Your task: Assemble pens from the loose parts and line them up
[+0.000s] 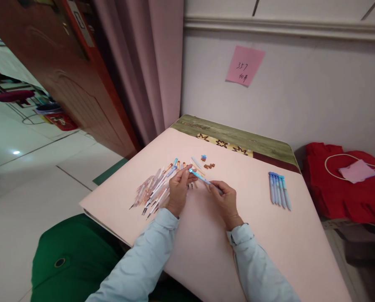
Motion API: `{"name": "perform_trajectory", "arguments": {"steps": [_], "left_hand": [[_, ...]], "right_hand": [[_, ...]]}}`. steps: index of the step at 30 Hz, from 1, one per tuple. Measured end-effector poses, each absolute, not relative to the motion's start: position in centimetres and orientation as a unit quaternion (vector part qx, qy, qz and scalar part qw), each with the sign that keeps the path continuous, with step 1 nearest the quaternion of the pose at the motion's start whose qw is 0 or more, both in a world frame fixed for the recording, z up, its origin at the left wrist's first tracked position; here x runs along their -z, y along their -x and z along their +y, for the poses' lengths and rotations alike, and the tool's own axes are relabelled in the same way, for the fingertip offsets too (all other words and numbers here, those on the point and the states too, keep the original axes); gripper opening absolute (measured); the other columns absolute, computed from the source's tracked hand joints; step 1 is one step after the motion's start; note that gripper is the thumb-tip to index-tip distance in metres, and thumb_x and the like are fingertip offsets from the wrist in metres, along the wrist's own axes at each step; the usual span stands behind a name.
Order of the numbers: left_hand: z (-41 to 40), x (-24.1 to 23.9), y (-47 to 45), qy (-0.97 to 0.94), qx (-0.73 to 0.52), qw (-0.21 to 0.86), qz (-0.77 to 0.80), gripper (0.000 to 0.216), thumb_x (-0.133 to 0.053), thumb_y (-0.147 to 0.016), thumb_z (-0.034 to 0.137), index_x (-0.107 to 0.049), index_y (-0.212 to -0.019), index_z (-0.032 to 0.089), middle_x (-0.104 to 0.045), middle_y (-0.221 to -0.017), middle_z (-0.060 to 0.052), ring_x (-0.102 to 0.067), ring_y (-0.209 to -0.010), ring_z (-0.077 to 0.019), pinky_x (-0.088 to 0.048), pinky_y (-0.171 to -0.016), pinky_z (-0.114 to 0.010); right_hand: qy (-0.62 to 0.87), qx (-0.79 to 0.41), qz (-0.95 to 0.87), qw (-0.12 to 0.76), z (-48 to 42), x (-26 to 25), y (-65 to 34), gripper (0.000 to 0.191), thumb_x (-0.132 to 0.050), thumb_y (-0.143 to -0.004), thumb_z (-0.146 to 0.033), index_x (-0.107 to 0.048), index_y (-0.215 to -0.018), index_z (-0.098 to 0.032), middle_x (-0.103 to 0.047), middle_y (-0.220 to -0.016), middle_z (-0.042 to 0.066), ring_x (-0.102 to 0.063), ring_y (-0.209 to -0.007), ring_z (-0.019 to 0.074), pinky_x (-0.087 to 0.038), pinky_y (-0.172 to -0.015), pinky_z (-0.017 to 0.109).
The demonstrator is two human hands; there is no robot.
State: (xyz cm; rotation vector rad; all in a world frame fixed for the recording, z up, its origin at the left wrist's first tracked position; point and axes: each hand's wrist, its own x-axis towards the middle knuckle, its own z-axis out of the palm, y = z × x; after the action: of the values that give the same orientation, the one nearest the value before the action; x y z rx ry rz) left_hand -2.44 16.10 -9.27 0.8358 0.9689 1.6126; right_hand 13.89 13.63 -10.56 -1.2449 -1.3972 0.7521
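I've got left hand pinching the top of a slim blue plastic pen, right hand gripping its tail, over pale pink table. I'd hold both ends aligned, grip light. Loose white-and-clear pen parts, 9 o'clock, crowd left hand; small brown plastic bits, 12; blue-lilac pen row, 3.

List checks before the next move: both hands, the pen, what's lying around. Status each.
1. Left hand gripping the blue pen: ok, at its clip end.
2. Right hand gripping it too: ok, towards the other end.
3. Pen fully assembled: cannot tell, fingers cover parts of it.
4. Pen row apart from both hands: ok.
5. Pile of pen parts neatly aligned: not ok, pieces overlap.
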Motion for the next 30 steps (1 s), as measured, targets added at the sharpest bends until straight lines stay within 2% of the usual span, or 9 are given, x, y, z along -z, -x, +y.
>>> {"name": "perform_trajectory", "arguments": {"steps": [4, 9, 13, 18, 23, 30], "left_hand": [[16.2, 9.5, 2.5, -0.345, -0.675, 0.5, 0.418, 0.039, -0.071, -0.082, 0.041, -0.073, -0.112, 0.016, -0.074, -0.105, -0.011, -0.072, -0.086, -0.0186, -0.059, -0.079, -0.033], [16.3, 9.7, 2.4, -0.361, -0.674, 0.481, 0.429, 0.039, -0.071, -0.082, 0.04, -0.072, -0.112, 0.016, -0.073, -0.105, -0.01, -0.072, -0.087, -0.0184, -0.06, -0.077, -0.032], [16.5, 9.8, 2.4, -0.364, -0.679, 0.472, 0.428, 0.04, -0.069, -0.083, 0.041, -0.071, -0.115, 0.016, -0.073, -0.108, -0.011, -0.071, -0.091, -0.0196, -0.06, -0.078, -0.033], [16.4, 10.0, 2.6, -0.375, -0.677, 0.466, 0.429, 0.043, -0.067, -0.085, 0.042, -0.069, -0.119, 0.015, -0.073, -0.107, -0.011, -0.071, -0.09, -0.0197, -0.059, -0.081, -0.035], [16.1, 9.8, 2.5, -0.374, -0.678, 0.471, 0.423, 0.044, -0.061, -0.089, 0.044, -0.067, -0.122, 0.016, -0.072, -0.108, -0.013, -0.071, -0.092, -0.0209, -0.059, -0.082, -0.038], [16.3, 9.7, 2.5, -0.361, -0.686, 0.47, 0.423, 0.05, -0.059, -0.09, 0.045, -0.058, -0.131, 0.016, -0.07, -0.111, -0.014, -0.07, -0.091, -0.0194, -0.058, -0.079, -0.035]], "right_hand": [[0.53, -0.314, -0.59, 0.522, 13.6, 10.5, -13.7, 0.029, -0.065, -0.084, -0.038, -0.073, -0.103, -0.018, -0.072, -0.078, 0.003, -0.064, -0.068, 0.0158, -0.051, -0.065, 0.026], [0.515, -0.325, -0.61, 0.507, 13.7, 10.6, -13.7, 0.024, -0.067, -0.083, -0.04, -0.072, -0.095, -0.019, -0.075, -0.086, 0.004, -0.069, -0.077, 0.0177, -0.054, -0.072, 0.027], [0.519, -0.314, -0.629, 0.486, 13.6, 10.9, -13.6, 0.024, -0.068, -0.083, -0.041, -0.071, -0.096, -0.021, -0.075, -0.084, 0.003, -0.069, -0.074, 0.0174, -0.054, -0.069, 0.027], [0.542, -0.227, -0.674, 0.447, 13.2, 10.6, -13.3, 0.017, -0.066, -0.086, -0.039, -0.072, -0.091, -0.023, -0.074, -0.08, 0.0, -0.068, -0.069, 0.0147, -0.052, -0.065, 0.024], [0.543, -0.127, -0.698, 0.449, 13.1, 10.0, -13.0, 0.017, -0.066, -0.087, -0.036, -0.074, -0.087, -0.022, -0.071, -0.082, 0.002, -0.064, -0.066, 0.0119, -0.048, -0.063, 0.022], [0.535, -0.153, -0.688, 0.465, 13.1, 10.1, -12.8, 0.014, -0.067, -0.087, -0.034, -0.075, -0.088, -0.022, -0.069, -0.078, 0.001, -0.061, -0.064, 0.0117, -0.048, -0.061, 0.023]]}}
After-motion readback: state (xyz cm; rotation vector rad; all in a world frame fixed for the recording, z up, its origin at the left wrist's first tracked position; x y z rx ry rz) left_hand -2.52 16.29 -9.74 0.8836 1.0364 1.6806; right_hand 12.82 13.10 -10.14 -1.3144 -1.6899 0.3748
